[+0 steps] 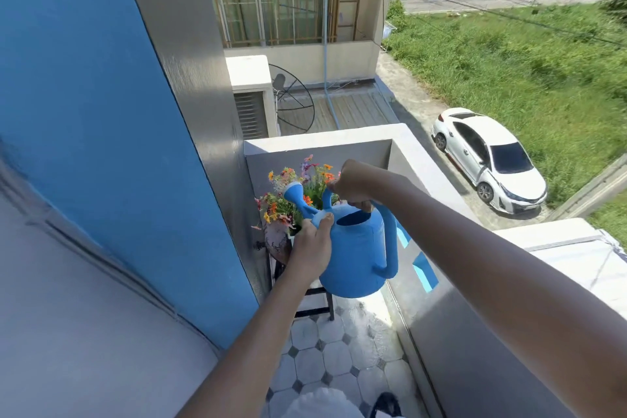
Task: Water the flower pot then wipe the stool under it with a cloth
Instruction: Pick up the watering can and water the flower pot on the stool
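Note:
A blue plastic watering can [356, 254] hangs in front of me over the balcony corner, its spout rose [293, 189] raised toward the flowers. My right hand [351, 185] is closed around the can's top handle. My left hand [314, 243] presses the can's left side near the base of the spout. Behind the can is the flower pot with orange, yellow and pink flowers [288, 200]; the pot itself is mostly hidden. It stands on a round-topped stool [278, 243] with black legs, largely covered by my left hand and the can.
A blue wall [118, 146] closes the left side. The white balcony parapet [424, 173] runs along the right and back. Grey and white tiles [325, 356] cover the narrow floor. Far below are a white car [488, 159] and grass.

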`<state>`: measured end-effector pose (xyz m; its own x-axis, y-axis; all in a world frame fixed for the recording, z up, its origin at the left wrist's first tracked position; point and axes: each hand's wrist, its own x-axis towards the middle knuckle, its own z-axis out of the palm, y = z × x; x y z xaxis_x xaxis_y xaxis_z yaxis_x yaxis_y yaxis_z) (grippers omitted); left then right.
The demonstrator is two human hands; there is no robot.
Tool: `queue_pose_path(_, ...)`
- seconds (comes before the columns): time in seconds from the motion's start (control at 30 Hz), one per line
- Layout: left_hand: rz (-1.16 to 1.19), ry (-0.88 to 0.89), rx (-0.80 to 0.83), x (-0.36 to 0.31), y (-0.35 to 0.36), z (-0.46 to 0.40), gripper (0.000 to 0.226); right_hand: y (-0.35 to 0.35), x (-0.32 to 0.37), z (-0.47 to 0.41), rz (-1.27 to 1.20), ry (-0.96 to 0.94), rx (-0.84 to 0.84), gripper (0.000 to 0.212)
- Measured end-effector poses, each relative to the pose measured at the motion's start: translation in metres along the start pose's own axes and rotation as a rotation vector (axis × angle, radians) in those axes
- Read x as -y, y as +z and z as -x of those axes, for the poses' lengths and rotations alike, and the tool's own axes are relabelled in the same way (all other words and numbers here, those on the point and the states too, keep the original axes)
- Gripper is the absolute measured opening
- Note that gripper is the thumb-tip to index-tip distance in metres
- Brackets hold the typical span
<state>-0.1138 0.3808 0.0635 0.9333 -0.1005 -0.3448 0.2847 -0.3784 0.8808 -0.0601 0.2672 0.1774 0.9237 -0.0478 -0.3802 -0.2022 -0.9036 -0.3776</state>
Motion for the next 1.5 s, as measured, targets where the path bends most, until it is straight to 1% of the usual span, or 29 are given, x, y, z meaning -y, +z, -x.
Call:
queue_pose_path(0.1, 0.0, -0.007, -0.004, 0.001, -0.003, 0.007, 0.051, 0.005, 0.003, 0.004, 0.025, -0.028, 0.021, 0.032)
queue_pose_path(0.17, -0.014, -0.003, -0.007, 0.0, -0.002, 0.012, 0.048, 0.006, 0.002, 0.007, 0.089, -0.009, 0.042, 0.034)
queue_pose_path(0.27, -0.019, 0.008, 0.007, 0.0, 0.005, 0.019, 0.045, 0.005, -0.003, 0.012, 0.129, 0.03, 0.037, 0.047)
queue_pose_path(0.33, -0.014, 0.014, 0.012, -0.002, 0.01, 0.021, 0.045, 0.004, -0.007, 0.013, 0.121, 0.041, 0.024, 0.048)
queue_pose_path(0.47, -0.008, 0.02, 0.064, -0.008, 0.022, 0.027, 0.043, -0.002, -0.019, 0.016, 0.128, 0.075, 0.027, 0.043)
queue_pose_path(0.6, 0.0, 0.027, 0.097, -0.008, 0.037, 0.029, 0.055, -0.005, -0.033, 0.023, 0.1, 0.091, 0.025, 0.046)
queue_pose_path(0.7, -0.006, 0.02, 0.122, -0.006, 0.045, 0.029, 0.059, -0.003, -0.042, 0.026, 0.102, 0.11, 0.027, 0.046)
queue_pose_path(0.87, 0.011, 0.009, 0.139, -0.002, 0.052, 0.029, 0.055, 0.001, -0.05, 0.025, 0.081, 0.137, 0.009, 0.039)
queue_pose_path(1.23, 0.005, 0.054, 0.122, -0.005, 0.052, 0.019, 0.053, 0.007, -0.055, 0.025, -0.014, 0.137, -0.07, 0.042)
queue_pose_path(1.33, 0.007, 0.084, 0.123, -0.008, 0.049, 0.013, 0.051, 0.004, -0.056, 0.024, -0.036, 0.156, -0.082, 0.048)
queue_pose_path(1.37, 0.007, 0.094, 0.122, -0.009, 0.048, 0.011, 0.05, 0.002, -0.055, 0.023, -0.03, 0.154, -0.075, 0.047)
queue_pose_path(1.43, 0.013, 0.111, 0.114, -0.01, 0.048, 0.005, 0.049, -0.001, -0.054, 0.025, -0.045, 0.155, -0.05, 0.036)
queue_pose_path(1.5, 0.023, 0.124, 0.108, -0.013, 0.048, 0.0, 0.046, -0.004, -0.055, 0.026, -0.099, 0.148, -0.06, 0.035)
